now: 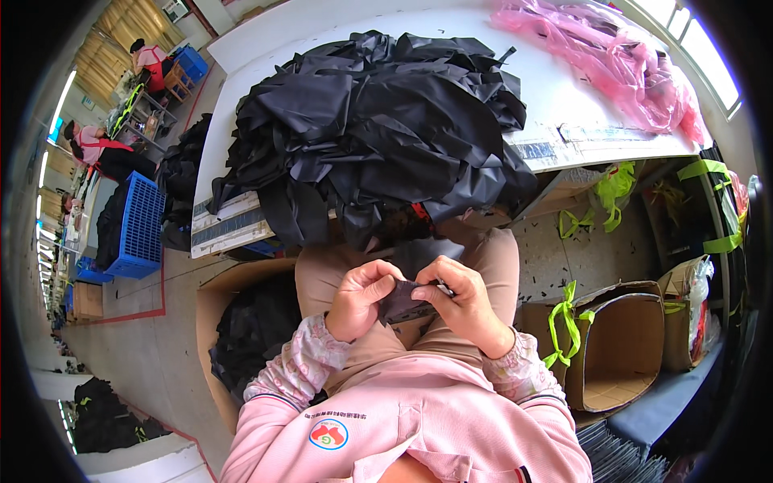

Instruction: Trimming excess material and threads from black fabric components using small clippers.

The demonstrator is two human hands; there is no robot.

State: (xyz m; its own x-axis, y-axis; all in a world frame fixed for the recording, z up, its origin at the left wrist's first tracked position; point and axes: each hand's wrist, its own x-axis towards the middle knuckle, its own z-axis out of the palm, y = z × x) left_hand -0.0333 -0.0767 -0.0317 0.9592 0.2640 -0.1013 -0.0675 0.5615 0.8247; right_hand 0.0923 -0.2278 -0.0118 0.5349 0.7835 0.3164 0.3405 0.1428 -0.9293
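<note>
Your left hand and right hand pinch the cloth, fingertips closed; it looks light and soft: hold its edge

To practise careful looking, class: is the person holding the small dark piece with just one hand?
No: the left hand and the right hand both pinch the small dark piece.

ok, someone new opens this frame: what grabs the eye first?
The big heap of crumpled, slightly shiny black sheet material at top centre, spilling over the near edge of the white tabletop. Then the crumpled, translucent pink plastic sheeting at upper right. Just below centre, the left hand and right hand pinch a small, dark, flexible piece.
</note>
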